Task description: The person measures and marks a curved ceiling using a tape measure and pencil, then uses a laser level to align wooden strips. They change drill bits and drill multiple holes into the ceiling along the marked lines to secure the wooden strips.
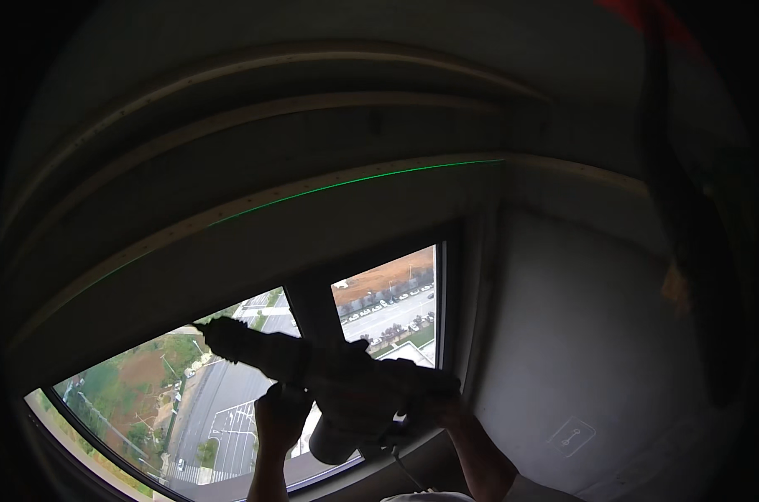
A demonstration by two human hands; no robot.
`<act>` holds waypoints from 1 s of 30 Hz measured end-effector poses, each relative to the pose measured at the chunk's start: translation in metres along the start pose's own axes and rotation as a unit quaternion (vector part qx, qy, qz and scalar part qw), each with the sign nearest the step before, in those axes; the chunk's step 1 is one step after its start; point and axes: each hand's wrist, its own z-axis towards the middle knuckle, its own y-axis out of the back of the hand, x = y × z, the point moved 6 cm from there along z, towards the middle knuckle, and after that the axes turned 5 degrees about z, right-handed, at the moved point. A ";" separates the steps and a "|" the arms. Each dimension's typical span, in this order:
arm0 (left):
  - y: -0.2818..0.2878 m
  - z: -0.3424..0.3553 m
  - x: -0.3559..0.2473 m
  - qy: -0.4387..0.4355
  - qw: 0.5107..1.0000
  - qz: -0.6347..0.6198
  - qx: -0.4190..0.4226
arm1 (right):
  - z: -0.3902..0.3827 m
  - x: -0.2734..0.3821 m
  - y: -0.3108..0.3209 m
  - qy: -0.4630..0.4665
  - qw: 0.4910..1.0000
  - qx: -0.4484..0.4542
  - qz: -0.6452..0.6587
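A dark rotary hammer drill (337, 368) is held up against the bright window, mostly in silhouette, its chuck and short tip pointing up and to the left. My left hand (281, 414) is closed round what looks like its side handle, below the barrel. My right hand (442, 410) grips the rear of the drill at the right, its fingers mostly in shadow. A cord hangs below the tool. A thin green laser line (354, 179) runs along a wooden batten (170, 224) on the dim surface above the window.
The angled window (316, 309) looks down from high up on roads, parked cars and ground. More battens (287, 57) run across above. A grey wall (563, 335) stands at the right. A dark upright shape (689, 226) with something red (638, 17) at its top is at the far right.
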 end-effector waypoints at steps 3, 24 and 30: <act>-0.029 0.037 -0.046 -0.024 0.998 -0.028 0.042 | -0.007 0.060 0.043 0.144 0.989 -0.016 -0.002; -0.095 0.067 -0.170 -0.545 0.779 0.295 0.099 | -0.094 0.076 0.042 0.347 0.908 0.026 0.233; -0.083 0.102 -0.216 -0.352 0.913 0.078 0.189 | -0.079 0.084 0.041 0.394 0.890 -0.008 0.229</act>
